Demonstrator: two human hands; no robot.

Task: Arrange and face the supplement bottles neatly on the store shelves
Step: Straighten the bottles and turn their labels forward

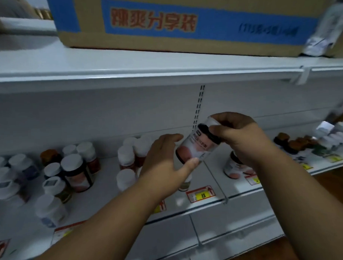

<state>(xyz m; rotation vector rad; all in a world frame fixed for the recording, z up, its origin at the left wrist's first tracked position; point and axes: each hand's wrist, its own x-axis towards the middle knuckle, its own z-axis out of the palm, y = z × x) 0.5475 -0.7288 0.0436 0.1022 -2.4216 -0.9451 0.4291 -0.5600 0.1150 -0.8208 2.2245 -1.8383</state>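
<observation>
A supplement bottle (196, 146) with a white cap, a black band and a white label with a reddish picture is held tilted above the white shelf (103, 192). My right hand (243, 137) grips its cap end from the right. My left hand (164, 163) cups its base from the left, thumb under the label. Several white-capped bottles (128, 156) stand on the shelf behind my left hand. Another bottle with the same label (234, 166) stands just below my right hand.
More bottles (75, 170) stand loosely at the left of the shelf. Dark-capped jars (295, 143) and white bottles (334, 132) crowd the far right. A cardboard box (182, 22) with blue panels sits on the shelf above. Price tags (201, 194) line the front edge.
</observation>
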